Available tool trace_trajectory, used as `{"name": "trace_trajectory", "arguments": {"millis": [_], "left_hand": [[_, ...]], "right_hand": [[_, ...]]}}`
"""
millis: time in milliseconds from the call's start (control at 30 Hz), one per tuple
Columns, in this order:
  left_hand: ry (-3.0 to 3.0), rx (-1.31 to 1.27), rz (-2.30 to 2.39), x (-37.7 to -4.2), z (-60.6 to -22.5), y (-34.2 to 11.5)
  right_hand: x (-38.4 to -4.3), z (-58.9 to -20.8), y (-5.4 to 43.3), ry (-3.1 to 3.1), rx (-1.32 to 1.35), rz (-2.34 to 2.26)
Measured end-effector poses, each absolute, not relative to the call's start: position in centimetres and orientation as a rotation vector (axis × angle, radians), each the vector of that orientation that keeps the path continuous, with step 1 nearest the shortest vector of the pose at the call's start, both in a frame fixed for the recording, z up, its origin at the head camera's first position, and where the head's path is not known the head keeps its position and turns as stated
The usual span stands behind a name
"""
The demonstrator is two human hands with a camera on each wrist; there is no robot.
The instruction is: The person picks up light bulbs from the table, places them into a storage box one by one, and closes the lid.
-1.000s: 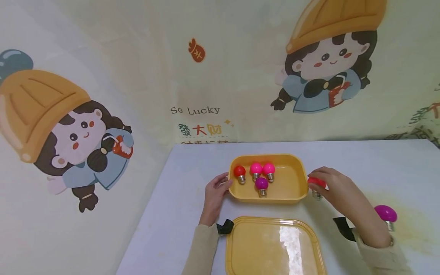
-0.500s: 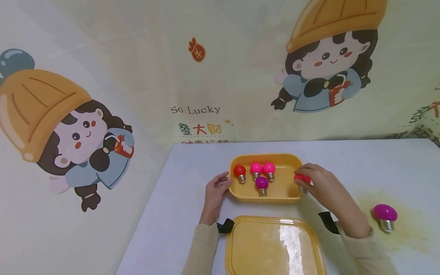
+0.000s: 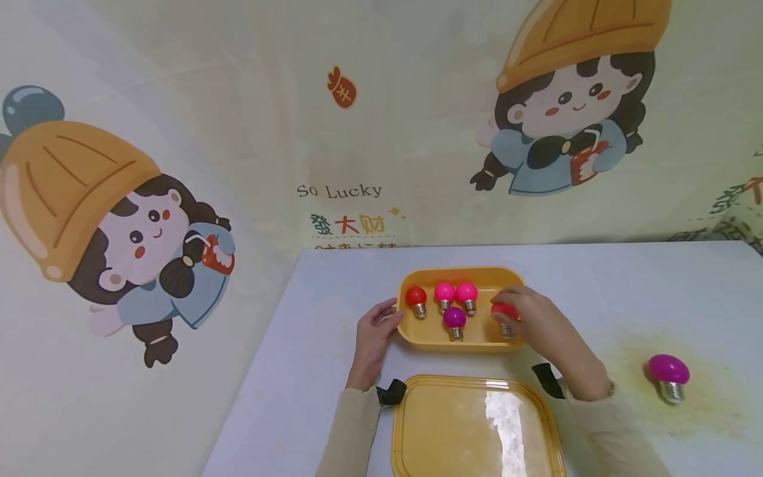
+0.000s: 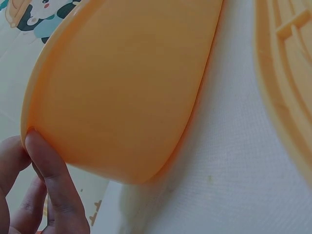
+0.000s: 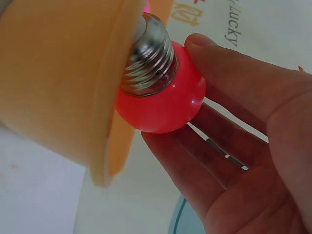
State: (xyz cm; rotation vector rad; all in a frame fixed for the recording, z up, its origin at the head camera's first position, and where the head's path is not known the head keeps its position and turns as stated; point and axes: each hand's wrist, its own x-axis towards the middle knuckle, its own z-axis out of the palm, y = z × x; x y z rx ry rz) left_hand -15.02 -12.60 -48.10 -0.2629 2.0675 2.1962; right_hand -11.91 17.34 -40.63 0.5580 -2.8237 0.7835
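Note:
A yellow plastic container [image 3: 459,347] stands on the white table. My left hand [image 3: 372,338] pinches its left rim; the left wrist view shows the fingers [image 4: 53,161] at the edge. With thumb and fingertips, my right hand [image 3: 542,324] grips a bright red light bulb [image 5: 168,105] by its round part. That bulb is over the container's right end, its silver screw base tilted down and partly behind the rim in the right wrist view. Inside, towards the left, lie another red bulb [image 3: 415,297], two pink bulbs [image 3: 467,292] and a purple bulb [image 3: 454,318].
In front of the container lies a flat yellow lid [image 3: 453,424] with a raised edge. A purple-magenta bulb [image 3: 669,369] lies on the table at the right, near a yellowish stain [image 3: 709,404]. A wall covering with cartoon figures [image 3: 560,106] rises behind the table.
My right hand has moved left with the red bulb, from beside the container's right end to over its inside. The left hand has stayed at the rim.

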Motion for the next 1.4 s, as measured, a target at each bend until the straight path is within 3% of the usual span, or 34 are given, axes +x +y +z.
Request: {"name": "trace_trajectory", "arguments": {"millis": [700, 1400], "left_hand": [[2.110, -0.229, 2.223, -15.2, -48.6, -12.3], [2.075, -0.213, 2.268, -15.1, -48.5, -12.4]], "right_hand": [[-14.2, -43.7, 15.7, -2.798, 0.664, 0.831], [-15.1, -44.4, 14.9, -2.821, 0.709, 0.844]]}}
